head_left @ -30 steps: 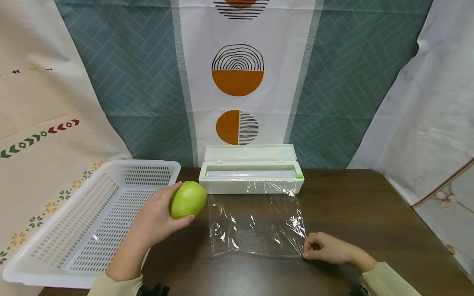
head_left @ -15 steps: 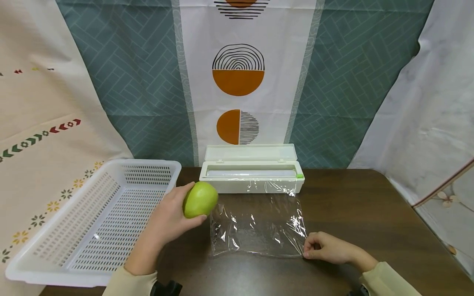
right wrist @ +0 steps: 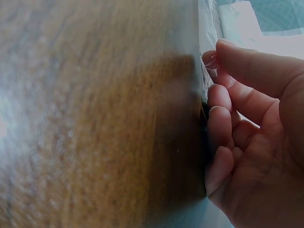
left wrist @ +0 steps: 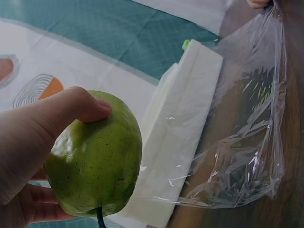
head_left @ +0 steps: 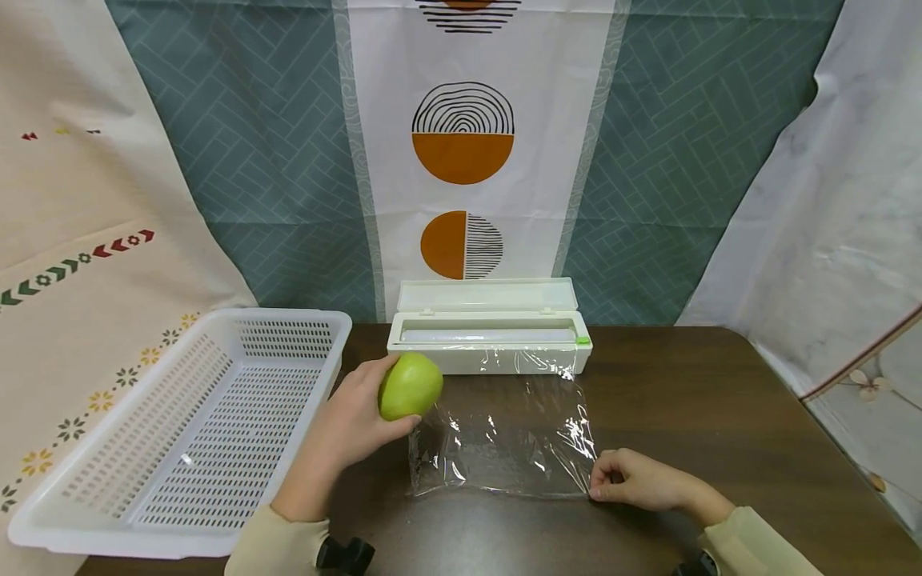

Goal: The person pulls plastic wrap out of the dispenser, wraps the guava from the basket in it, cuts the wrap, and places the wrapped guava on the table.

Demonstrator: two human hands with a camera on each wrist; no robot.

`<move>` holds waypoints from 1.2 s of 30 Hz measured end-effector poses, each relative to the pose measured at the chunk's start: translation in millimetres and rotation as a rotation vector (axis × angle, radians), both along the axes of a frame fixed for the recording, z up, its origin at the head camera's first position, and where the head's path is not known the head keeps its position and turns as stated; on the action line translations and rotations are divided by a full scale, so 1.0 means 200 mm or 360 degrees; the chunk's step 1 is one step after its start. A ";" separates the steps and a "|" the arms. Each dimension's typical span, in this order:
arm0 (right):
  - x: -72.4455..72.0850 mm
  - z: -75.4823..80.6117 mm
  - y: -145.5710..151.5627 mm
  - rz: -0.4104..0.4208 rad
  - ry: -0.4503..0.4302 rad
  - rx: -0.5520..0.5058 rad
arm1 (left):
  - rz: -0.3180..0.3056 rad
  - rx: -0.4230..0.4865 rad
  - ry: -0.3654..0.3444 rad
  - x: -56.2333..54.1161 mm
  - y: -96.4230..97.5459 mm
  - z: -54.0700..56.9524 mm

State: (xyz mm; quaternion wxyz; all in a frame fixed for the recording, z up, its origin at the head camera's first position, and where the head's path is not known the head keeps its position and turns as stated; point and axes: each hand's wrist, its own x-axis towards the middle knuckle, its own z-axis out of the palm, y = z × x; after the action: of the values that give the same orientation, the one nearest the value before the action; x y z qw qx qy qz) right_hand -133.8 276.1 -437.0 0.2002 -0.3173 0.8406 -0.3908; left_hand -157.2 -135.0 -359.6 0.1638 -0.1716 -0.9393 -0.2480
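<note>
My left hand point(head_left: 363, 412) grips a green pear point(head_left: 410, 387) from its left side, held up over the left edge of the plastic wrap. Dark speckles and a dark stem show on the pear point(left wrist: 97, 159) in the left wrist view. A clear sheet of plastic wrap point(head_left: 497, 448) runs out from the white wrap dispenser point(head_left: 497, 360) toward me. At the sheet's near right corner my right hand point(head_left: 637, 480) pinches the film between thumb and forefinger. The right wrist view has this hand point(right wrist: 256, 109) low at the table, with a bit of film at its fingertips.
A white slotted plastic basket point(head_left: 327, 392) stands on the left of the dark wooden table point(head_left: 677, 400). The dispenser's lid point(head_left: 490, 296) is raised, and a green slider point(head_left: 582, 341) sits at its right end. Patterned cloth point(head_left: 288, 160) hangs behind.
My left hand has carried the pear to the right, from beside the basket to over the left part of the wrap. The right hand stays at the film's corner.
</note>
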 end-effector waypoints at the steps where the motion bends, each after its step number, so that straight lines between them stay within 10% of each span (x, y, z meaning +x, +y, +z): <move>1: 0.00 0.00 0.00 -0.0002 -0.0002 0.0001 | -0.0005 0.0009 -0.0007 0.00 0.01 0.00; 36: -0.01 0.00 0.00 -0.0004 -0.0036 -0.0002 | -0.0316 -0.0110 -0.0163 -0.16 0.32 -0.14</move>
State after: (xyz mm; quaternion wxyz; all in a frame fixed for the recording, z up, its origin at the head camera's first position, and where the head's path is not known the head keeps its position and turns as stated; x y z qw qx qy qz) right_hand -135.1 275.7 -436.3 0.2090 -0.3117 0.8385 -0.3952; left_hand -188.8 -71.4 -386.9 0.0843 -0.2565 -0.9328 -0.2388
